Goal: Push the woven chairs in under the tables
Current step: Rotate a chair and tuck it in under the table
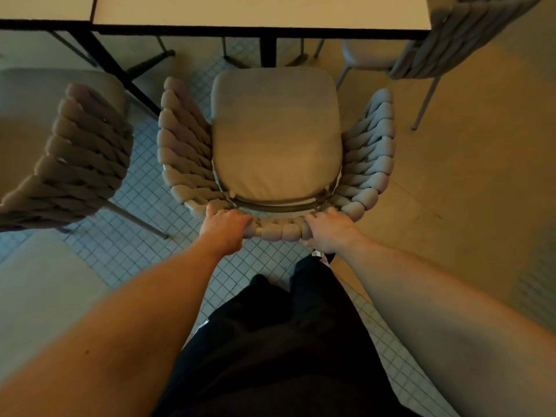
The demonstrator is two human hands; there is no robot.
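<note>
A woven chair with a beige seat cushion and thick braided grey rope arms stands in the middle of the head view, facing a pale table with a black edge. The front of its seat lies just short of the table's edge. My left hand grips the left part of the chair's woven back rim. My right hand grips the right part of the same rim. Both sets of fingers curl over the rope.
A second woven chair stands at the left beside another table. A third woven chair stands at the upper right. The black table post rises right ahead of the seat. My dark trousers fill the bottom centre.
</note>
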